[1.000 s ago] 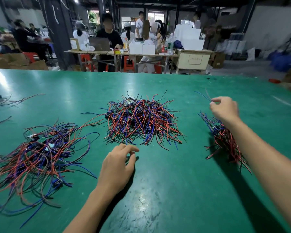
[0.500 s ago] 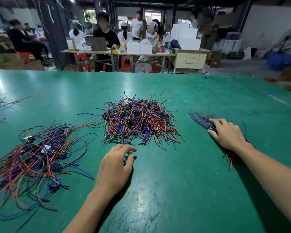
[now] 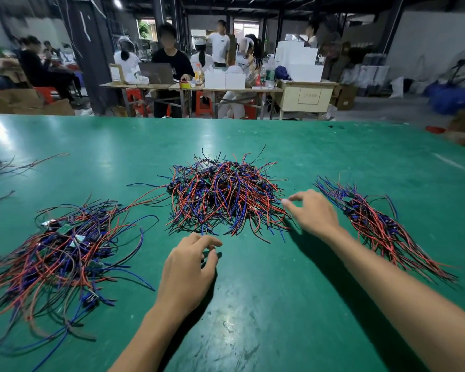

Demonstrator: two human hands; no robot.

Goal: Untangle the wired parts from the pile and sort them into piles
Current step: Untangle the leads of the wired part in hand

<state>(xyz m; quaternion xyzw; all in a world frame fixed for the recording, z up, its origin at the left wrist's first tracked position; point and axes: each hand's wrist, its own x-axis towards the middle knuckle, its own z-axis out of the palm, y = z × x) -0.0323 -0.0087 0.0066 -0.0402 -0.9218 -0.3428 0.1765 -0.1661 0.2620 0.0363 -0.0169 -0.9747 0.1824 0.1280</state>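
A tangled central pile (image 3: 223, 194) of red, blue and black wired parts lies on the green table (image 3: 266, 304). A looser pile (image 3: 57, 253) with small circuit boards spreads at the left. A combed-out bundle (image 3: 379, 224) lies at the right, its wires running toward me. My left hand (image 3: 188, 269) rests on the table just in front of the central pile, fingers loosely curled, holding nothing. My right hand (image 3: 312, 213) hovers between the central pile and the right bundle, its fingers reaching toward the central pile's right edge and holding nothing.
A few stray wires (image 3: 8, 167) lie at the far left of the table. Beyond the table's far edge, people sit and stand at work tables (image 3: 193, 87) with boxes and red stools.
My right hand set a wired part down on the right bundle, let go, and swung left toward the central pile. My left hand has stayed in place.
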